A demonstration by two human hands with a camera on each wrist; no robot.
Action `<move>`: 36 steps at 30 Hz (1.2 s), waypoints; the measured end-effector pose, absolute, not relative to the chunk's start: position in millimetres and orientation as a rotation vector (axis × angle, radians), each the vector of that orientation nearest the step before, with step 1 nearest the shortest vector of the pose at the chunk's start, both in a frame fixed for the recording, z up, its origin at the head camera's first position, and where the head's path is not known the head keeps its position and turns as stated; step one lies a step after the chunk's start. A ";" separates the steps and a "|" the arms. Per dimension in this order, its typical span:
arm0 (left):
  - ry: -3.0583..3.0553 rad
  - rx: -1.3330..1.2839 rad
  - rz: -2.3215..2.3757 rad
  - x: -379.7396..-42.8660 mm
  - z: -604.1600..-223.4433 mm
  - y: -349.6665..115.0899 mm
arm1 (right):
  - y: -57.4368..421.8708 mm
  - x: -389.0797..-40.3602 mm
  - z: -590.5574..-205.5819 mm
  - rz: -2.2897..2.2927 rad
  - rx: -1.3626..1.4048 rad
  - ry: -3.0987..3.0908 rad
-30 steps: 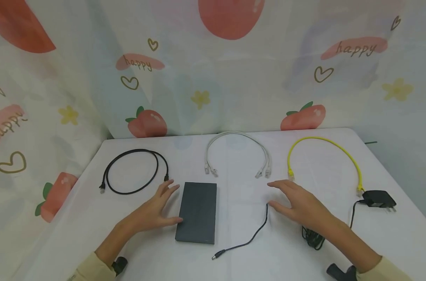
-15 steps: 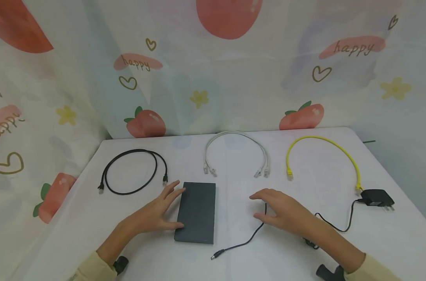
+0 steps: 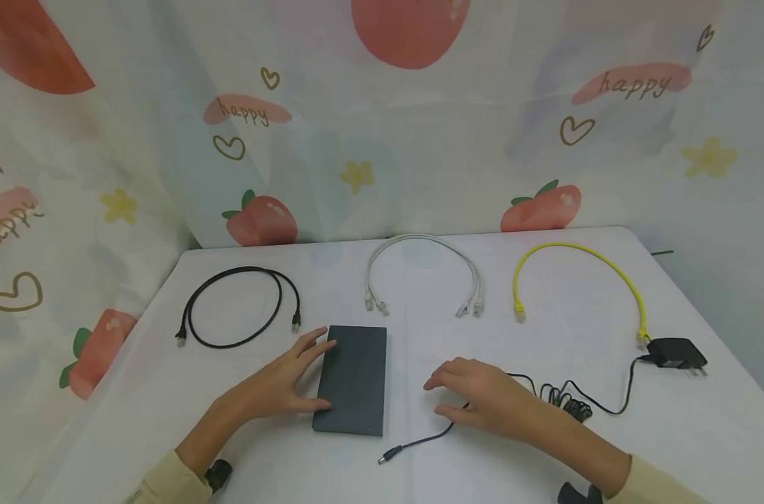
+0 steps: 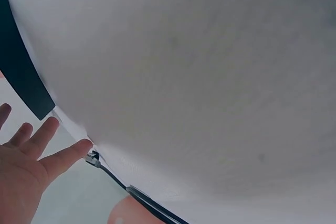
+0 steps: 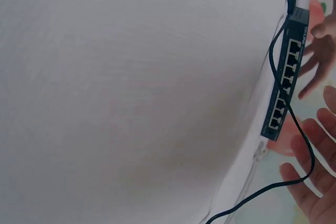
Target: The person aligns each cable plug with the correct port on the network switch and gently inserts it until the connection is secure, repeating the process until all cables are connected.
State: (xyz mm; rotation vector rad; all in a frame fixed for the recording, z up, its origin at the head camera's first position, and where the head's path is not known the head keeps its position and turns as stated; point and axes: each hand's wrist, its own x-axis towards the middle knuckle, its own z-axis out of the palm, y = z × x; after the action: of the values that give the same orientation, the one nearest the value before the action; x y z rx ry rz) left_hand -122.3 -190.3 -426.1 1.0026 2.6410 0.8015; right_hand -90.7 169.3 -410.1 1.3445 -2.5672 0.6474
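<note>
A dark grey network switch (image 3: 355,381) lies flat on the white table, and its row of ports (image 5: 286,82) shows in the right wrist view. At its left edge is my left hand (image 3: 281,385), fingers spread and thumb over the edge; whether it touches cannot be told. My right hand (image 3: 482,399) hovers right of the switch with its fingers loosely extended, holding nothing. Below it runs the thin black power cord (image 3: 428,439), partly hidden by the hand, with its barrel plug (image 3: 391,454) near the switch's front right corner.
Behind lie a coiled black network cable (image 3: 246,269), grey network cables (image 3: 422,236) and a yellow network cable (image 3: 571,245). At the right sits a black power adapter (image 3: 676,353) with bundled cord (image 3: 567,402). A printed curtain (image 3: 419,140) hangs behind the table.
My right hand has moved left and toward the front, above the power cord, uncovering the cord bundle. My left hand has shifted slightly right over the switch's edge. The switch and cables stay put.
</note>
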 end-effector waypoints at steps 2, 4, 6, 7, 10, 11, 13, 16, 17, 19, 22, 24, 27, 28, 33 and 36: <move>2.636 0.993 0.790 -122.0 -425.7 -190.3 | 164.8 -89.0 -410.5 0.641 1.370 -2.571; 2.635 0.991 0.771 -121.8 -426.1 -190.3 | 160.5 -87.6 -410.6 0.644 1.402 -2.573; 2.634 0.987 0.751 -121.8 -426.4 -190.1 | 156.7 -86.5 -411.1 0.645 1.435 -2.573; 2.633 0.986 0.744 -121.7 -426.5 -190.1 | 154.9 -86.0 -411.2 0.649 1.454 -2.569; 2.632 0.983 0.736 -121.5 -426.3 -190.0 | 150.4 -84.2 -413.3 0.664 1.509 -2.546; 2.633 0.984 0.733 -121.6 -426.4 -190.0 | 148.9 -83.5 -414.1 0.668 1.524 -2.538; 2.633 0.987 0.731 -121.8 -426.4 -190.3 | 146.2 -82.0 -416.4 0.675 1.552 -2.525; 2.599 0.978 0.761 -122.0 -426.3 -190.6 | 142.7 -79.7 -420.2 0.667 1.593 -2.513; 2.580 0.971 0.781 -122.0 -426.3 -190.8 | 141.6 -79.0 -421.4 0.656 1.608 -2.514; 2.534 0.953 0.829 -121.8 -426.4 -191.2 | 139.5 -77.9 -423.2 0.645 1.640 -2.526; 2.476 0.930 0.888 -121.3 -426.7 -191.8 | 136.4 -76.6 -425.3 0.626 1.679 -2.548; 2.455 0.919 0.913 -120.7 -427.2 -192.0 | 134.0 -76.2 -426.5 0.617 1.703 -2.549; 2.445 0.904 0.931 -120.2 -428.5 -192.0 | 130.5 -75.8 -428.0 0.593 1.731 -2.517; 2.444 0.898 0.934 -120.1 -429.1 -192.0 | 129.3 -75.8 -428.3 0.590 1.741 -2.504; 2.435 0.885 0.976 -120.3 -431.5 -192.5 | 124.8 -76.2 -429.6 0.598 1.763 -2.478; 2.421 0.879 1.004 -120.7 -433.4 -193.0 | 122.4 -76.4 -430.7 0.597 1.768 -2.484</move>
State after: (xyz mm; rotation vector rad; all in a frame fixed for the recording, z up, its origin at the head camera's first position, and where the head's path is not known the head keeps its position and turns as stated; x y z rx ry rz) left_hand -120.7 -193.0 -433.4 0.8787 2.4206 1.0042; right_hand -76.4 122.4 -430.7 1.7676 -2.4844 0.5973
